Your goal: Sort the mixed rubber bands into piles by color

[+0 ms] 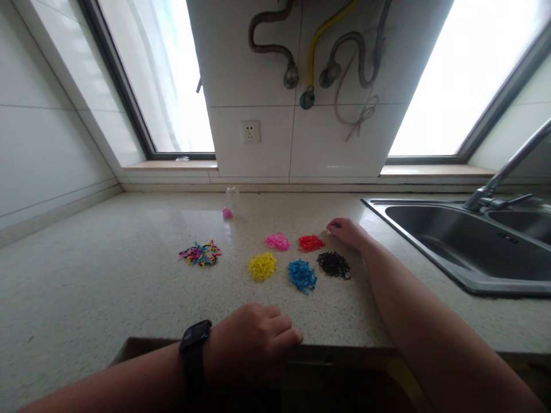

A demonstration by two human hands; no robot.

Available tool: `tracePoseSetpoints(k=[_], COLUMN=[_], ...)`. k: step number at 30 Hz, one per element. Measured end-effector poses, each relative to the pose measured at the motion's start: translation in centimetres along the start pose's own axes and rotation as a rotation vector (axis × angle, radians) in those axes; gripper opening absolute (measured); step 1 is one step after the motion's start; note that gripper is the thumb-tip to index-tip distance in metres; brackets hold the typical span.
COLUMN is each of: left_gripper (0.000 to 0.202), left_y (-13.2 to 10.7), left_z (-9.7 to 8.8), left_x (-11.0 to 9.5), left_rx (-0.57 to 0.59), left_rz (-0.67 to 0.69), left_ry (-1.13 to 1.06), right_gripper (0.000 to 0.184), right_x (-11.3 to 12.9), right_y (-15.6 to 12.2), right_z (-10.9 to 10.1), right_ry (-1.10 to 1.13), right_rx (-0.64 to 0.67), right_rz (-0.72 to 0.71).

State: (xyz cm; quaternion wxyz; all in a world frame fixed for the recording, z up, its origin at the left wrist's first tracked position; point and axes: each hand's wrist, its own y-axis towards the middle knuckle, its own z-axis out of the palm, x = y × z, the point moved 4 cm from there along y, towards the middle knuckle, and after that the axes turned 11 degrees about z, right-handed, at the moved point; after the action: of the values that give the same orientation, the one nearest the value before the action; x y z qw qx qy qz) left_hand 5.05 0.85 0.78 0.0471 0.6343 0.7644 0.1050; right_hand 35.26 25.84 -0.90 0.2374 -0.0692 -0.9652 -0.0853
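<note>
Small piles of rubber bands lie on the speckled countertop point(86, 287): pink point(278, 241), red point(310, 243), yellow point(262, 266), blue point(302, 275), black point(334, 265), and a mixed-colour pile point(201, 253) further left. My right hand point(348, 232) reaches out and rests on the counter just right of the red pile, fingers curled and pinched low. My left hand point(253, 338), with a black watch on the wrist, rests at the counter's front edge with fingers curled under, nothing visible in it.
A clear bottle lying on its side with a pink cap point(230, 203) is near the back. A steel sink point(465, 246) with a tap point(508, 172) takes up the right side. Hoses point(327, 51) and a socket point(251, 131) are on the tiled wall.
</note>
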Motion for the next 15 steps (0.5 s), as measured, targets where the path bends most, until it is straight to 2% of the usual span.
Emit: tracePoseSetpoints(k=[3,5,8,10,15], left_gripper=[0.012,0.012,0.015,0.018,0.017], left_y=[0.0,0.0,0.1,0.0,-0.1], left_z=[0.0,0.0,0.0,-0.1,-0.1], left_x=[0.0,0.0,0.0,0.0,-0.1], left_rx=[0.003,0.008,0.026,0.039,0.037], left_rz=[0.006,0.003,-0.001,0.001,0.007], left_ry=[0.007,0.012,0.025,0.029,0.06], right_gripper=[0.03,0.03,0.028,0.026,0.02], right_x=[1.7,4.1,9.5,13.7,22.7], right_y=[-0.5,-1.3,-3.4,-5.2,-9.3], right_z=[-0.5,-1.0,-1.7,-1.7,0.5], right_ry=[0.079,0.128,0.176,0.171,0.056], right_rx=[-0.034,-0.047,-0.034,0.021,0.221], right_rz=[-0.048,-0.129,-0.292,-0.41,-0.64])
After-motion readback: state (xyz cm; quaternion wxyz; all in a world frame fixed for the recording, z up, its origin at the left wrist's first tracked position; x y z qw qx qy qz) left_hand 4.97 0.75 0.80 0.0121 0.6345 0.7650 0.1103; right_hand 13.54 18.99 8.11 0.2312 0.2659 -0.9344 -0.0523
